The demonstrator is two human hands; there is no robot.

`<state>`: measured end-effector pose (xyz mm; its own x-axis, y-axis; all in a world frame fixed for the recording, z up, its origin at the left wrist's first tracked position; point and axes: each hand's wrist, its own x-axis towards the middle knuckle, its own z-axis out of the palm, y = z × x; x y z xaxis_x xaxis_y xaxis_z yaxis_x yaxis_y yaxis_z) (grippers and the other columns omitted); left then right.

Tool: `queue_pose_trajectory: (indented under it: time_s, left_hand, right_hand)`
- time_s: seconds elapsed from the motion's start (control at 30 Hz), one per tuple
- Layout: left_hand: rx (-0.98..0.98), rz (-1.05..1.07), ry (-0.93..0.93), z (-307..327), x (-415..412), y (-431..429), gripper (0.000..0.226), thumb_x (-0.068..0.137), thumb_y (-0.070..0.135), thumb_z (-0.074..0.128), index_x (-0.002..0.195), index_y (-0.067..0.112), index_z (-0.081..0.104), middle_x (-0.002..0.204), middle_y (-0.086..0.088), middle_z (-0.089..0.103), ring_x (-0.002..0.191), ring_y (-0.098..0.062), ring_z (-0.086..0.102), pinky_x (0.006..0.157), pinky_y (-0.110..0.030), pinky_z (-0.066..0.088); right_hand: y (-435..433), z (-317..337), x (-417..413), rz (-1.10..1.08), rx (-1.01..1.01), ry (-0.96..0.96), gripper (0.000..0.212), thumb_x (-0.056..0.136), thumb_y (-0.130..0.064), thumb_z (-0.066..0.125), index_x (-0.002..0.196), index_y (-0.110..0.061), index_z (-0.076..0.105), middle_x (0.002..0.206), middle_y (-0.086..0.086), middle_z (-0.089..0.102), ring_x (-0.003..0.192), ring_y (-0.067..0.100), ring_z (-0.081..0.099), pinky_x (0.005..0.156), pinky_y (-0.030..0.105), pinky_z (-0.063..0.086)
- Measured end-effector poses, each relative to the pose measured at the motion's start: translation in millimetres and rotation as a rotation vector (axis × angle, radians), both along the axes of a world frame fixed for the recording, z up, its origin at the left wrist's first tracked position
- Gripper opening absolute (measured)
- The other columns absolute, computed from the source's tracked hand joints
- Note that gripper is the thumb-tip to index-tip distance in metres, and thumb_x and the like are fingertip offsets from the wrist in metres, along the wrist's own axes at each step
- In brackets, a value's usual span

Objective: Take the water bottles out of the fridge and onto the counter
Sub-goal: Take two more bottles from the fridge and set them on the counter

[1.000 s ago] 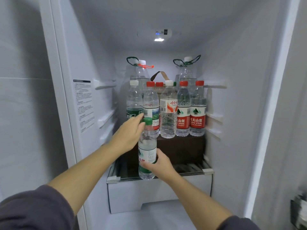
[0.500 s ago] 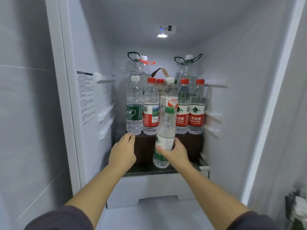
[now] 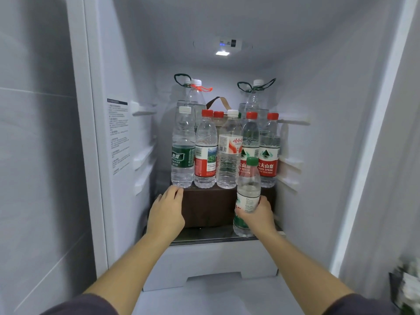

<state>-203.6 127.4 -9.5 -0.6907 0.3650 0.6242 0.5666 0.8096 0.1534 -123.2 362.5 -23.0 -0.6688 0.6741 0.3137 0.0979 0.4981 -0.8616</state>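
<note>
Looking into the open fridge (image 3: 318, 110). Gripping a green-capped water bottle (image 3: 248, 185) with the right hand (image 3: 255, 215), fingers (image 3: 241, 215) curled round its labelled middle, thumb up along the right side. Holding it nearly upright, cap tipped slightly right, in front of the right end of a brown box (image 3: 209, 205), its base low and close to the glass shelf (image 3: 204, 238); touching the shelf or not, cannot tell. Holding the left hand (image 3: 167, 211) empty, fingers (image 3: 175, 192) loosely extended at the box's upper left corner, just under a white-capped bottle with a green label (image 3: 183, 153). Atop the box, a front row of five upright bottles (image 3: 228, 155), standing side by side; behind them, taller bottles with carry loops (image 3: 196, 96) at the back of the fridge.
</note>
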Motion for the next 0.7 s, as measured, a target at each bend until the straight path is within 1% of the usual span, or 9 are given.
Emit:
queue_pose_trajectory:
  time_s: [0.07, 0.1, 0.17, 0.2, 0.3, 0.4, 0.5, 0.57, 0.7]
  left_hand:
    - [0.042, -0.02, -0.025, 4.2, 1.7, 3.4, 0.057, 0.085, 0.006, 0.058, 0.141, 0.013, 0.045, 0.142, -0.002, 0.045, 0.123, -0.021, 0.05, 0.102, -0.031, 0.043]
    - [0.101, -0.023, -0.067, 9.9, 3.0, 6.6, 0.05, 0.087, 0.009, 0.057, 0.136, 0.013, 0.047, 0.138, -0.003, 0.048, 0.118, -0.022, 0.053, 0.095, -0.033, 0.046]
    - [0.308, -0.008, -0.163, 29.4, 3.3, 14.8, 0.043, 0.089, 0.016, 0.059, 0.129, 0.012, 0.046, 0.129, -0.006, 0.049, 0.109, -0.025, 0.057, 0.079, -0.033, 0.047]
    - [0.433, -0.008, -0.194, 40.4, 1.4, 19.3, 0.046, 0.088, 0.018, 0.063, 0.128, 0.012, 0.043, 0.128, -0.008, 0.048, 0.108, -0.026, 0.056, 0.076, -0.033, 0.045]
    - [0.652, -0.037, -0.265, 68.4, -11.6, 32.3, 0.066, 0.082, 0.025, 0.073, 0.135, 0.012, 0.035, 0.134, -0.011, 0.043, 0.116, -0.028, 0.051, 0.085, -0.037, 0.047]
    - [0.708, -0.036, -0.362, 84.3, -28.2, 41.6, 0.083, 0.078, 0.032, 0.079, 0.14, 0.01, 0.028, 0.136, -0.014, 0.042, 0.12, -0.03, 0.05, 0.094, -0.044, 0.049]
    - [0.715, -0.013, -0.426, 87.7, -41.9, 48.1, 0.088, 0.077, 0.031, 0.08, 0.141, 0.008, 0.025, 0.138, -0.016, 0.041, 0.123, -0.033, 0.049, 0.098, -0.049, 0.048]
    - [0.738, -0.011, -0.446, 86.6, -46.9, 50.3, 0.082, 0.078, 0.029, 0.079, 0.138, 0.007, 0.028, 0.137, -0.016, 0.045, 0.121, -0.033, 0.051, 0.095, -0.047, 0.049]
    - [0.737, -0.006, -0.403, 82.8, -46.2, 45.1, 0.069, 0.076, 0.032, 0.079, 0.126, 0.008, 0.037, 0.125, -0.013, 0.055, 0.108, -0.031, 0.059, 0.08, -0.043, 0.051]
  right_hand:
    - [-1.4, 9.1, -3.1, -0.018, -0.003, 0.042, 0.071, 0.069, -0.029, 0.087, 0.126, -0.014, 0.048, 0.124, 0.006, 0.052, 0.11, 0.026, 0.058, 0.092, 0.047, 0.053]
    - [-1.5, 14.5, -4.3, -0.013, -0.013, 0.068, 0.071, 0.07, -0.03, 0.086, 0.128, -0.014, 0.049, 0.125, 0.006, 0.053, 0.109, 0.025, 0.059, 0.092, 0.048, 0.053]
    - [-1.8, 22.4, -5.6, 0.014, -0.015, 0.08, 0.064, 0.072, -0.032, 0.083, 0.124, -0.016, 0.051, 0.123, 0.006, 0.058, 0.106, 0.026, 0.062, 0.09, 0.05, 0.054]
    - [-2.3, 23.7, -5.3, 0.02, 0.0, 0.063, 0.061, 0.073, -0.033, 0.082, 0.124, -0.018, 0.051, 0.122, 0.005, 0.059, 0.104, 0.026, 0.063, 0.089, 0.05, 0.055]
    - [-3.3, 22.1, -2.0, -0.007, 0.059, -0.012, 0.066, 0.074, -0.039, 0.08, 0.128, -0.02, 0.046, 0.122, 0.001, 0.058, 0.107, 0.027, 0.062, 0.088, 0.049, 0.054]
    - [-2.3, 22.3, -0.1, -0.044, 0.087, -0.062, 0.067, 0.074, -0.044, 0.08, 0.125, -0.02, 0.043, 0.119, 0.001, 0.059, 0.106, 0.027, 0.062, 0.087, 0.047, 0.054]
    - [-1.7, 21.1, -0.7, -0.059, 0.115, -0.086, 0.067, 0.075, -0.047, 0.078, 0.124, -0.02, 0.041, 0.119, 0.001, 0.058, 0.105, 0.026, 0.062, 0.084, 0.045, 0.055]
    - [-1.2, 20.4, -0.5, -0.067, 0.13, -0.092, 0.066, 0.075, -0.048, 0.077, 0.123, -0.021, 0.041, 0.119, 0.001, 0.058, 0.103, 0.026, 0.062, 0.083, 0.043, 0.054]
    - [-2.5, 21.1, 0.1, -0.069, 0.138, -0.094, 0.066, 0.075, -0.049, 0.077, 0.122, -0.021, 0.041, 0.118, 0.001, 0.058, 0.103, 0.025, 0.062, 0.079, 0.039, 0.052]
